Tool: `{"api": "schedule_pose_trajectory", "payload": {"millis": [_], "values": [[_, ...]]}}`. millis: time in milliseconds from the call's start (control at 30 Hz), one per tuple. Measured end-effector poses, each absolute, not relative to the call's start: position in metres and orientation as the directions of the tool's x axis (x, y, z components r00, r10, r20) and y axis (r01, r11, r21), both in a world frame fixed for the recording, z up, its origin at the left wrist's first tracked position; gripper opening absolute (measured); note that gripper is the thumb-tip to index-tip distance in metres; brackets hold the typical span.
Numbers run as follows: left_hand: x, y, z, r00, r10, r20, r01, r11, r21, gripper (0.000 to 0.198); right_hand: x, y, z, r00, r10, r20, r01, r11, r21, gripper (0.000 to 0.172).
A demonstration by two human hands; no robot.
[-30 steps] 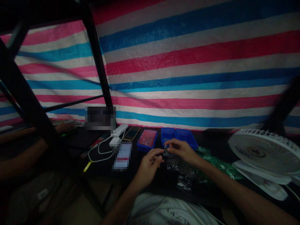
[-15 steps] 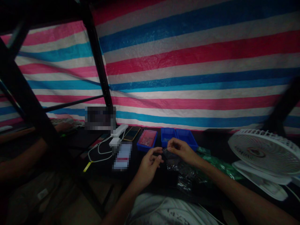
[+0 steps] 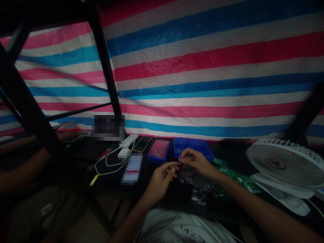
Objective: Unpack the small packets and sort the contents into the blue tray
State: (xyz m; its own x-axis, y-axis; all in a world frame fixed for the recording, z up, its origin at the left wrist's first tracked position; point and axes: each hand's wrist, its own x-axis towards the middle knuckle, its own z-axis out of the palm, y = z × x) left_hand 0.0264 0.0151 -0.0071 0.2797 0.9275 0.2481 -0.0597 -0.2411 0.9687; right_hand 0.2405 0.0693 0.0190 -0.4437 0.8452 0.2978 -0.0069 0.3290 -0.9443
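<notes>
My left hand (image 3: 162, 177) is held low over the dark table, fingers loosely bent, with a gap between thumb and index finger. Its fingertips almost meet those of my right hand (image 3: 196, 163). Thumb and index of the right hand are pinched together; whatever small thing they hold is too dark to name. Below and beside the right hand lie clear plastic bags (image 3: 198, 195) with dark contents. Just behind my hands are a blue divided bin (image 3: 206, 152) and a smaller blue tray (image 3: 154, 160) containing pink-red packets (image 3: 160, 148).
Green plastic wrap (image 3: 238, 179) spreads beside my right forearm, near a white fan (image 3: 280, 163). To the left lie a phone (image 3: 142, 144), a pixelated screen (image 3: 133, 168), a white power strip (image 3: 130, 140) and cables. Beyond a black metal post (image 3: 103, 64), a person's arm (image 3: 27, 168) reaches over the table.
My left hand has moved slightly right, bringing its fingertips up to my right hand. The right hand's pinch has shifted a little left. Table items look unmoved.
</notes>
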Motion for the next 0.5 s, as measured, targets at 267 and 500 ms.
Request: {"api": "schedule_pose_trajectory", "payload": {"millis": [267,500], "values": [[0.0250,0.0148,-0.0050,0.257,0.919,0.299,-0.006,-0.308,0.951,0.032,0.2412,0.0678,0.0204,-0.419,0.865,0.276,0.071,0.334,-0.940,0.032],[0.0254,0.0164,-0.0038,0.236,0.912,0.336,-0.022,-0.341,0.940,0.032,0.2408,0.0667,0.0204,-0.436,0.882,0.177,0.064,0.227,-0.972,0.048]]}}
